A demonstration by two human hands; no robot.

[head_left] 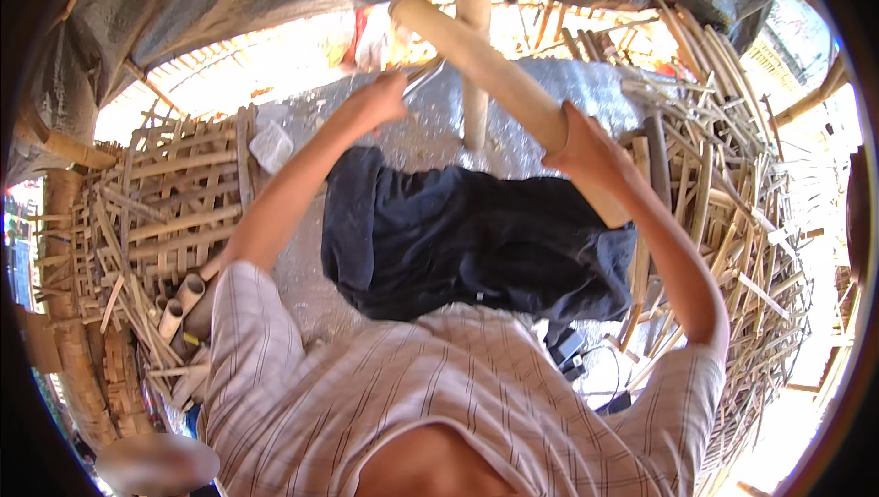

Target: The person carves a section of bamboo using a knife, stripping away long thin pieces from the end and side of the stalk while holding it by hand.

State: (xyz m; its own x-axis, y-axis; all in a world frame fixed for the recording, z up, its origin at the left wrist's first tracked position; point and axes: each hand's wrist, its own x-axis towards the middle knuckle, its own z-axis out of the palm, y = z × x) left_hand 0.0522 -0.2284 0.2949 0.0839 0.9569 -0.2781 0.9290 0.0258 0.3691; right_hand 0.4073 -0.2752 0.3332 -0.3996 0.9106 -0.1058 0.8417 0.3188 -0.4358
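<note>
A thick pale bamboo pole (499, 77) slants across in front of me, its far end up at the left and its near end over my lap. My right hand (591, 153) is wrapped round its lower half. In my closed left hand (380, 103) is a knife (423, 78), its narrow bright blade pointing toward the pole and apart from it. Behind the pole rises an upright bamboo post (473, 112), which the pole crosses near the top. Dark cloth (458, 231) covers my lap, under the pole's near end.
Woven bamboo lattice (183, 181) stands at the left, with cut bamboo tubes (188, 294) below it. Many split bamboo strips (723, 149) are heaped at the right. A grey sheet (412, 135) lies ahead; a small black device with a cable (569, 350) sits by my right side.
</note>
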